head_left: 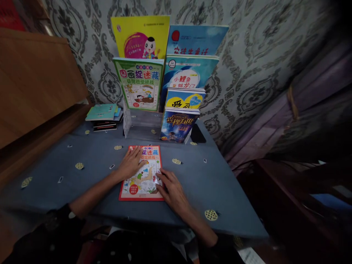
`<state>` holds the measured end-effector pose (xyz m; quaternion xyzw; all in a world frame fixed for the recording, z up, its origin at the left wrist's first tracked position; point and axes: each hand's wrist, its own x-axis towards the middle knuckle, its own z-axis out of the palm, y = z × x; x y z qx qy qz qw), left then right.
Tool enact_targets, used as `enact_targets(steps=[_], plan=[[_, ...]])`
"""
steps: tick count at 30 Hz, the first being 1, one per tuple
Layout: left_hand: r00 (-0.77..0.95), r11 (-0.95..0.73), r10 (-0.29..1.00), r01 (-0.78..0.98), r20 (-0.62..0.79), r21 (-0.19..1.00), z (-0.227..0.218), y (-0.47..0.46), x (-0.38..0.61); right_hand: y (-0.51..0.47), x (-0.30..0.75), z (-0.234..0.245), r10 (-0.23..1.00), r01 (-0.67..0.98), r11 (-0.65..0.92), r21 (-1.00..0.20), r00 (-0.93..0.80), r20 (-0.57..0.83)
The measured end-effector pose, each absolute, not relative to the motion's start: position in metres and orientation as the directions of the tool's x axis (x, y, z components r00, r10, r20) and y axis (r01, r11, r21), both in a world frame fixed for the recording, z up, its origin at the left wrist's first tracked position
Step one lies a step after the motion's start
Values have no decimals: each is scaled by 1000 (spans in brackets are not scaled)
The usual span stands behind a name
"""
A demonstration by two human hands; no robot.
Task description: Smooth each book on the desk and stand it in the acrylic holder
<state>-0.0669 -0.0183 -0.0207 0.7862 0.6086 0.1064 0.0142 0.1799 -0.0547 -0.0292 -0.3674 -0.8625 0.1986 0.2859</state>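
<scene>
A red-bordered picture book (143,183) lies face up on the table, near its front edge. My left hand (132,163) rests on the book's upper left part, fingers stretched out over the cover. At the book's right edge is my right hand (172,189), its fingers apart and the fingertips touching the cover. Neither hand is closed around anything. Behind the book stands a clear acrylic rack (140,128). It holds a green-bordered picture book (141,86) on the left, and a dark blue book (178,126) at the lower right.
More books stand in the rack: a yellow book (140,27), a blue book (198,35), a teal book (192,66) and a yellow-and-blue book (185,99). A stack of books (101,113) lies at the back left. A black flat object (198,134) is right of the rack.
</scene>
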Motion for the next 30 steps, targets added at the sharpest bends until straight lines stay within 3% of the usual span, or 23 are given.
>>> enact_targets(steps=[13, 23, 27, 30], plan=[[561, -564, 825, 809, 69, 162, -8, 15, -24, -55, 178, -30, 756, 532, 640, -554, -564, 332], [757, -733, 652, 642, -35, 224, 7, -64, -19, -51, 184, -22, 845, 431, 532, -729, -321, 428], [841, -802, 540, 527, -36, 281, 15, -106, -15, -52, 184, -21, 847, 442, 528, -725, -332, 414], [833, -792, 552, 539, -41, 288, 16, -112, -17, -52, 181, -21, 832, 434, 548, -715, -368, 415]])
